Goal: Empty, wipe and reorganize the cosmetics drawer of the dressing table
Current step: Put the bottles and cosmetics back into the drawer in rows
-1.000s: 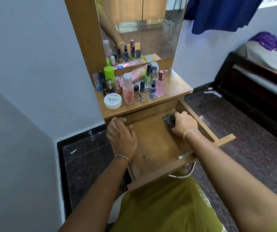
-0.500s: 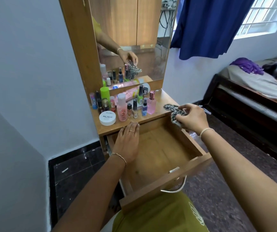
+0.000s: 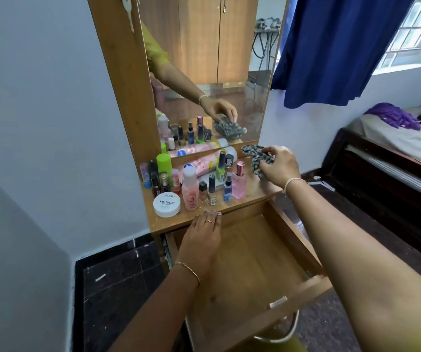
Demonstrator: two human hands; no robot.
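The wooden drawer (image 3: 303, 292) of the dressing table stands pulled out with nothing inside it. My left hand (image 3: 200, 238) lies flat with straight fingers on the drawer's back left part, its fingertips touching the edge of the tabletop (image 3: 174, 222). My right hand (image 3: 279, 166) grips a grey checked cloth (image 3: 254, 152) above the right end of the tabletop, close to the mirror. Several cosmetics stand on the tabletop: a white nail polish jar (image 3: 166, 205), a pink bottle (image 3: 190, 190), a pink perfume bottle (image 3: 239, 182), a green-capped can (image 3: 164, 163).
The mirror (image 3: 204, 59) rises behind the bottles and reflects my hand with the cloth. A grey wall stands close on the left. A bed (image 3: 395, 148) with a dark frame lies to the right, under a blue curtain (image 3: 336, 47). Dark floor tiles (image 3: 118, 275) surround the table.
My right hand lifted the cloth out of the drawer and carried it up to the right end of the tabletop. My left hand moved from the drawer's left rim to the tabletop edge.
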